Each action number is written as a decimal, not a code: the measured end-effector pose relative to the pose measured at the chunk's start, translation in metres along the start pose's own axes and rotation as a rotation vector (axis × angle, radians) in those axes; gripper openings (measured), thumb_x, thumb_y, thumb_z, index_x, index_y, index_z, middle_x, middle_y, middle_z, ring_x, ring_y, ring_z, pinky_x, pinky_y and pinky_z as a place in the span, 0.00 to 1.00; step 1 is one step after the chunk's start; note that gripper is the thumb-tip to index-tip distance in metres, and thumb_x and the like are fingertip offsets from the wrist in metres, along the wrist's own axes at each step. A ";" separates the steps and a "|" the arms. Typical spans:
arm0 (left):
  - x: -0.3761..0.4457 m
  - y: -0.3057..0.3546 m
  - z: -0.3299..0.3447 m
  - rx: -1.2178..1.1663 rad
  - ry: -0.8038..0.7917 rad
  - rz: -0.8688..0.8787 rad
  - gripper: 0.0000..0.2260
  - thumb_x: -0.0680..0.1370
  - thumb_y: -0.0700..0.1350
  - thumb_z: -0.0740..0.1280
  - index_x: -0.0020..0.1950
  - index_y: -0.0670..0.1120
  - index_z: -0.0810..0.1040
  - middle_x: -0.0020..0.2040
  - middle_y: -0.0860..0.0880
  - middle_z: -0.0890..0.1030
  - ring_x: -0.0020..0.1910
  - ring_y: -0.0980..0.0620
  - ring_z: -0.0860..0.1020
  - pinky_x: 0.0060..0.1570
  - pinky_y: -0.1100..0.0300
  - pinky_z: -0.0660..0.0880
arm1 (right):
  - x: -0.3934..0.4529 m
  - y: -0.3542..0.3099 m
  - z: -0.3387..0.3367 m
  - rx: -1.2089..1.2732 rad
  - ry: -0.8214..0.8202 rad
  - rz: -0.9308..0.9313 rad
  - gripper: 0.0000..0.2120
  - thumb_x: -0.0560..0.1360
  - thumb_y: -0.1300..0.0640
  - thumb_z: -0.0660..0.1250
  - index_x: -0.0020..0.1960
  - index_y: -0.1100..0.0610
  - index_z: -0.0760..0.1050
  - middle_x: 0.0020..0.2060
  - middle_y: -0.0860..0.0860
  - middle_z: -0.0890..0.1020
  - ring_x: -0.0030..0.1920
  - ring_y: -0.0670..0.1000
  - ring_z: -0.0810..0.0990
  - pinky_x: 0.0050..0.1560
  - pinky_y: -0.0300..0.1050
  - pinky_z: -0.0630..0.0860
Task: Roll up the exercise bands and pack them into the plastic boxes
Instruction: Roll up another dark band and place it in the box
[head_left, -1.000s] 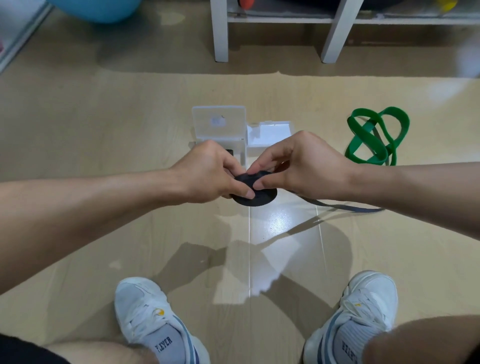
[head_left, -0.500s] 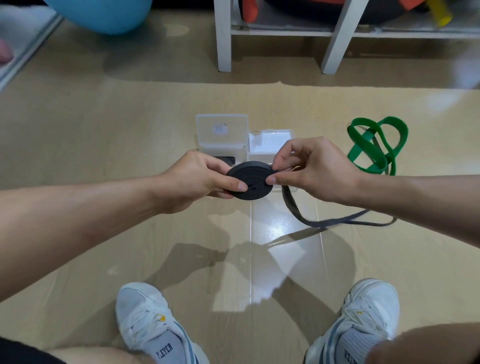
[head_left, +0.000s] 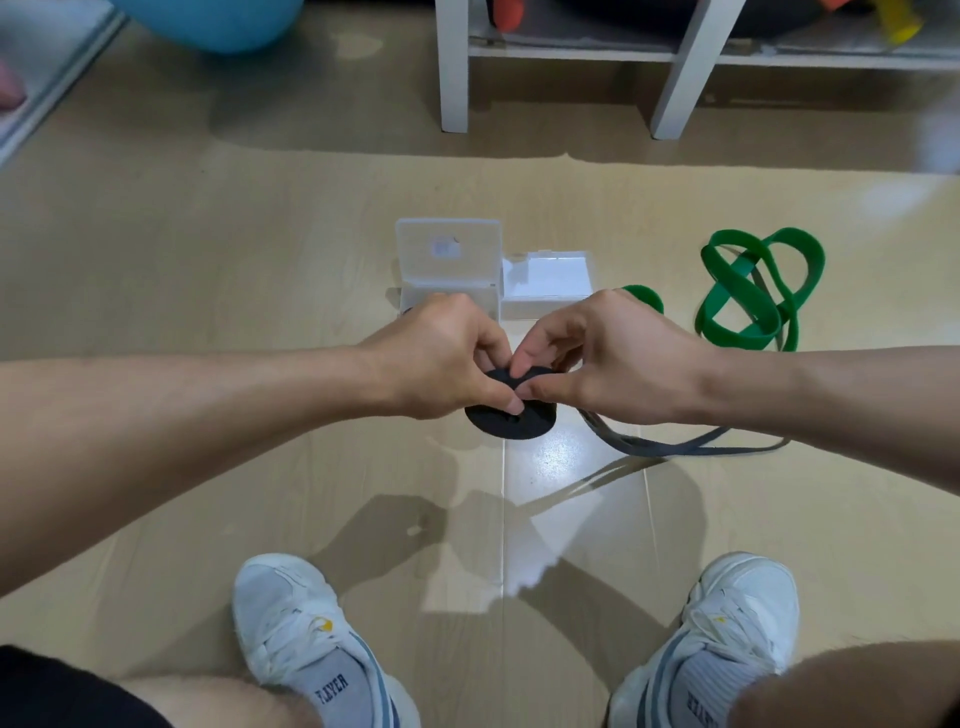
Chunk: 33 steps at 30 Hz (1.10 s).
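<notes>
In the head view, the black band is judged light, soft and springy, likely to unwind if let go, so the coil is best held flat across its faces while the loose tail is fed on under tension. It is seen as a flat black disc, tightly wound, held above the floor in front of two clear plastic boxes, the left one with its lid raised. The coil is pinched by the fingertips of the left hand and the right hand, thumbs pressed on its face. A green band lies loose further right, unrolled, near the boxes
</notes>
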<state>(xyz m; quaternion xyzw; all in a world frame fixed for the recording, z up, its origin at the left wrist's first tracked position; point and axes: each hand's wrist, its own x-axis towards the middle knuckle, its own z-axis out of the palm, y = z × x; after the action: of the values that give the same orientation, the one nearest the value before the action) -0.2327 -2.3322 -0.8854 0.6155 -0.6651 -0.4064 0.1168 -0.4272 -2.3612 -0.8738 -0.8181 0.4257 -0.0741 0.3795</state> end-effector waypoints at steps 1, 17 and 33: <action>0.000 -0.001 -0.001 -0.028 0.001 0.002 0.08 0.67 0.46 0.83 0.39 0.49 0.86 0.33 0.54 0.85 0.36 0.55 0.84 0.45 0.54 0.82 | 0.000 0.001 0.000 0.032 0.016 0.003 0.06 0.70 0.50 0.79 0.45 0.45 0.84 0.38 0.40 0.86 0.43 0.40 0.84 0.52 0.49 0.81; -0.004 -0.015 -0.003 -0.224 -0.001 -0.044 0.09 0.73 0.45 0.79 0.46 0.46 0.80 0.30 0.60 0.79 0.31 0.59 0.78 0.47 0.47 0.84 | 0.000 0.012 -0.002 0.177 0.095 0.089 0.10 0.68 0.56 0.81 0.43 0.49 0.81 0.38 0.45 0.87 0.40 0.48 0.85 0.51 0.52 0.82; -0.004 -0.010 -0.007 -0.412 0.028 -0.057 0.07 0.72 0.38 0.79 0.42 0.42 0.81 0.43 0.38 0.87 0.39 0.49 0.83 0.48 0.52 0.81 | -0.001 0.015 0.003 0.364 0.243 0.017 0.09 0.67 0.58 0.82 0.43 0.53 0.82 0.40 0.51 0.88 0.39 0.48 0.86 0.45 0.41 0.83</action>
<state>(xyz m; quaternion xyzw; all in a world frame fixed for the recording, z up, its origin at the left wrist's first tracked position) -0.2199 -2.3309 -0.8863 0.6028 -0.5485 -0.5285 0.2379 -0.4362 -2.3636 -0.8859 -0.7175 0.4547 -0.2447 0.4676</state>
